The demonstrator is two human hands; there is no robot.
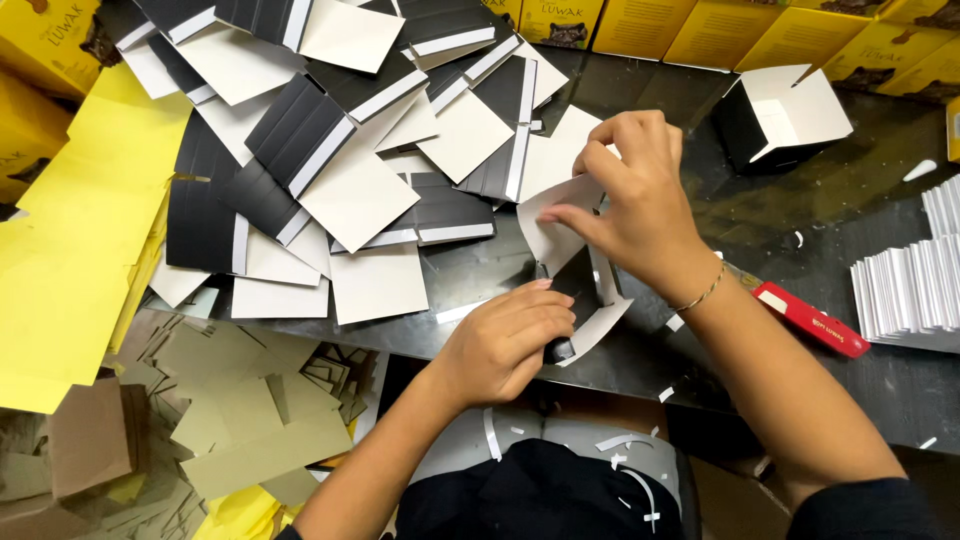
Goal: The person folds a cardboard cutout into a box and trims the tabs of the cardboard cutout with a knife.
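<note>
While the heap of flat black-and-white blanks (pixel 330 150) covers the dark table (pixel 900 380), you are mid-fold on one box blank (pixel 580 290) at the near edge. Judged next: seat the raised flap squarely. Your right hand (pixel 635 205) pinches the white flap shut between its fingers; your left hand (pixel 505 340) clamps the black lower corner.

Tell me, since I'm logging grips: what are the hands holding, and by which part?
Both hold one black-and-white card box blank. The left hand grips its lower black edge; the right hand pinches the upper white flap.
</note>
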